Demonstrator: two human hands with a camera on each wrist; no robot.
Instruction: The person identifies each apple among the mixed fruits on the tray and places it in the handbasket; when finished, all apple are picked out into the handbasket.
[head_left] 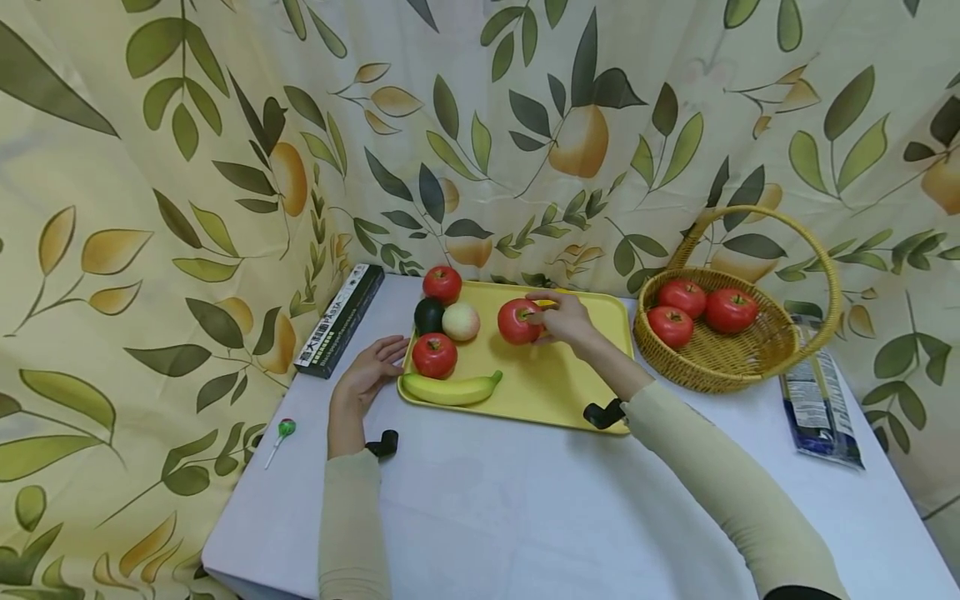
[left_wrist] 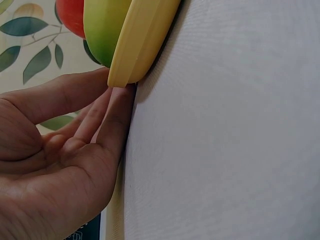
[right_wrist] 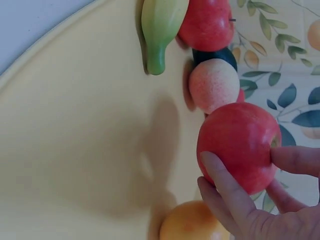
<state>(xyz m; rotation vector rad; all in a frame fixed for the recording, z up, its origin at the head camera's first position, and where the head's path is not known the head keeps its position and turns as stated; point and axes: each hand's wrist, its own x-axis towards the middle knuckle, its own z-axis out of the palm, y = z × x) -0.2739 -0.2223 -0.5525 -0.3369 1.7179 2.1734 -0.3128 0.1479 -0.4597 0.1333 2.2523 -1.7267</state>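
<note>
White-clothed bench [head_left: 487,500], yellow tray [head_left: 517,392] on it. My left grip [head_left: 367,367] pinches the tray's left rim, thumb above, fingers beneath. My right grip [head_left: 564,321] is clamped on a red apple [head_left: 514,322] over the tray, right of the peach [head_left: 461,322]; going by its shadow, I judge it raised clear. I read the step as placing fruit on the tray. Next I'd want the apple lowered gently, fingers parting only once it rests, tray steadied.

Count, largest first: one tray; one wicker basket [head_left: 686,375]; one dark blue bag [head_left: 821,408]; one black pasta box [head_left: 341,321]; one banana [head_left: 448,390]; six red apples — one gripped, two on the tray, three in the basket; one yellow-orange fruit [right_wrist: 187,225], partly hidden; one dark green, avocado-like fruit [head_left: 430,317]; one peach; one lollipop [head_left: 286,428].
</note>
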